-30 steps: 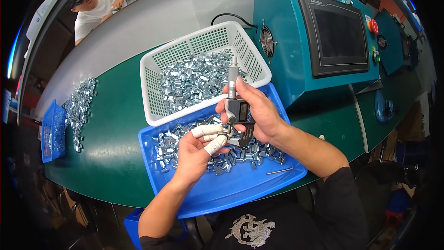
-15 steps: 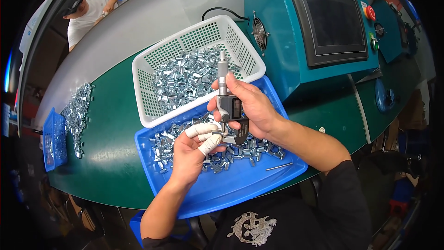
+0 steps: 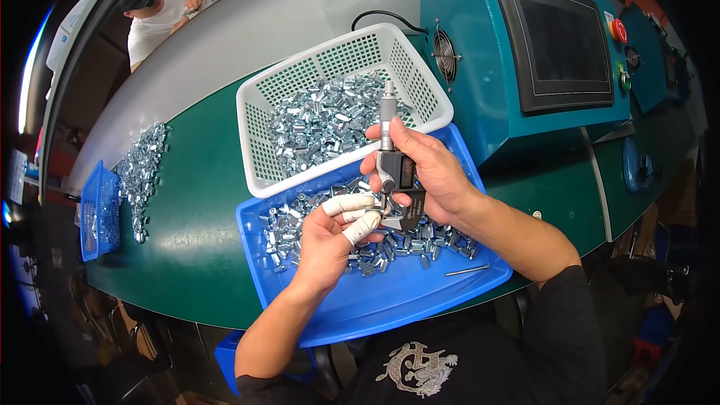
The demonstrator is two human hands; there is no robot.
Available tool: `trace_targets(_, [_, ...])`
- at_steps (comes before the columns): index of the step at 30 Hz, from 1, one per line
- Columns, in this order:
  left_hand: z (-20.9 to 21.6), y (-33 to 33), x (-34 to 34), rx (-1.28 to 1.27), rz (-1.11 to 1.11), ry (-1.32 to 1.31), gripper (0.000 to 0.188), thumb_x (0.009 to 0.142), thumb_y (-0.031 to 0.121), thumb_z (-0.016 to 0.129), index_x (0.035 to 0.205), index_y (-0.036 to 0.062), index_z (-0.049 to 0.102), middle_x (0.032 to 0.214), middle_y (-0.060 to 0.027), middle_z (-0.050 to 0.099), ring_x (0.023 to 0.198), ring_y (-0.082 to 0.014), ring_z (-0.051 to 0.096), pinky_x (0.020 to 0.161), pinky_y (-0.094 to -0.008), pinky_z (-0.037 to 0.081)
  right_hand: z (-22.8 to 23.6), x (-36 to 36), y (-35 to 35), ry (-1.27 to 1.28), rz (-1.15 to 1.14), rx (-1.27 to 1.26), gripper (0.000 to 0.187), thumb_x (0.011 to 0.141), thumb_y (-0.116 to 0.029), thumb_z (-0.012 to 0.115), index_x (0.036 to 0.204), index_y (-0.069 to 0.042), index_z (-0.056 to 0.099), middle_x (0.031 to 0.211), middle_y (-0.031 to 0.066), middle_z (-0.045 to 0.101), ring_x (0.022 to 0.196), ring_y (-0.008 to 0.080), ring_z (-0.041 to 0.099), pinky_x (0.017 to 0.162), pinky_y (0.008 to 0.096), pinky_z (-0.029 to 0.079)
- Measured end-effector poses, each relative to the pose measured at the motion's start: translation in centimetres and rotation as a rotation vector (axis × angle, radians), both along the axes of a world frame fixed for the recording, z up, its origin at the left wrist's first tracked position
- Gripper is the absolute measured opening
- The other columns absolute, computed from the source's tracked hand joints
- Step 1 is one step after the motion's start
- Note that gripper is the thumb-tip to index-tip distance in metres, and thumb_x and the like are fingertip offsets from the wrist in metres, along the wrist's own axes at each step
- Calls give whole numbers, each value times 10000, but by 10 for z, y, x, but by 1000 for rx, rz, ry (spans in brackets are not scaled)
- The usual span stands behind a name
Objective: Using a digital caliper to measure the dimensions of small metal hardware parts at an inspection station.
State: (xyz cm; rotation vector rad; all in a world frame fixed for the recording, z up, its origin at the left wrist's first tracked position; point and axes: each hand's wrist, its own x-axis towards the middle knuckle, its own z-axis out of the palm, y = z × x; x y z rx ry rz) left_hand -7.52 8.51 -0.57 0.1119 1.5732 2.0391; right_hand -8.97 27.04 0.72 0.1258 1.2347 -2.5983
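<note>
the right hand has its grip closed around a digital micrometer, held upright over the blue tray of small metal parts. the left hand pinches something tiny at its jaws with taped fingertips; a white basket sits behind on the green bench.

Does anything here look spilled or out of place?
Yes: a heap of small metal parts lies loose on the green table at far left, beside a blue basket, not in any container. A thin rod lies alone in the blue tray.
</note>
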Motion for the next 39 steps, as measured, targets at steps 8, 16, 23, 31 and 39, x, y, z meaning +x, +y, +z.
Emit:
trace_targets(8, [0,-1,2,10,18,-14,226,844,-9,628,1067,6,593,1017,-104,651,909,-173,640,709,-289,574,2,2,-1,-9,-4,-47,482,985,-461,316,1172,-43,468,883,122,618,690,136,622,394,203,415])
trace_targets(16, [0,3,-1,-3,2,-30,233,839,-9,632,1068,16,595,1011,-101,653,907,-171,641,703,-288,575,-1,0,3,-33,-36,-32,434,983,-447,347,1107,-51,473,865,129,623,678,144,625,387,201,420])
trace_targets(23, [2,1,-3,-51,-24,41,219,846,15,637,1061,0,598,963,-86,664,862,-163,655,710,-277,561,4,-2,0,-51,-46,-25,381,979,-410,398,1103,-57,472,855,119,622,661,142,625,383,200,414])
trace_targets(31, [-7,-10,-4,-216,-66,234,195,799,2,696,980,10,622,866,-23,636,769,-70,604,711,-204,504,8,3,-3,-39,27,64,417,981,-429,374,1114,-48,478,834,110,613,652,135,613,372,201,401])
trace_targets(39, [16,-20,-29,45,388,384,527,846,24,621,1315,18,381,1040,-126,623,764,-128,604,645,-253,524,7,2,-3,-92,-20,58,419,983,-434,359,1138,-58,460,825,108,610,661,159,607,378,216,389])
